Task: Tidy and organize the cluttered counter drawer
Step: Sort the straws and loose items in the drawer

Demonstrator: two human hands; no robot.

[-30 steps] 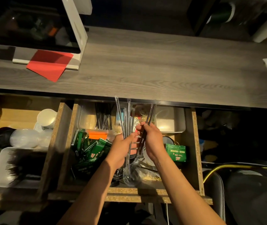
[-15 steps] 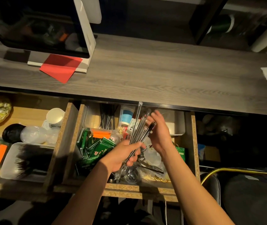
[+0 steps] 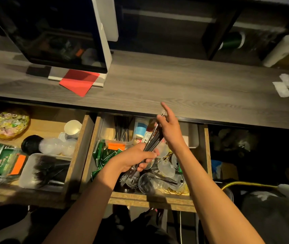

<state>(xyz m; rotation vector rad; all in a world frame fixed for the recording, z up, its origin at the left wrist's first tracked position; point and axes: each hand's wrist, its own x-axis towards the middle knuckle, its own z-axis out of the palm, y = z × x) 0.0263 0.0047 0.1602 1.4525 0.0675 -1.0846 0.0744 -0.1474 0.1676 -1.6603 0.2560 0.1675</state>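
Note:
The wooden drawer stands pulled out under the counter, full of clutter. My left hand grips the lower part of a bundle of wrapped straws that slants up to the right above the drawer. My right hand is at the bundle's top end, index finger pointing up, thumb and other fingers against the straw tips. Below lie clear plastic lids, green packets and a clear tray of dark straws.
A second open drawer on the left holds a white tray of black cutlery, paper cups, a black bowl and a basket. On the counter sit a screen with red paper and tissues.
The straw bundle has tilted from upright to slanting right. My right hand slid up to its top end and opened its fingers. The view shifted closer.

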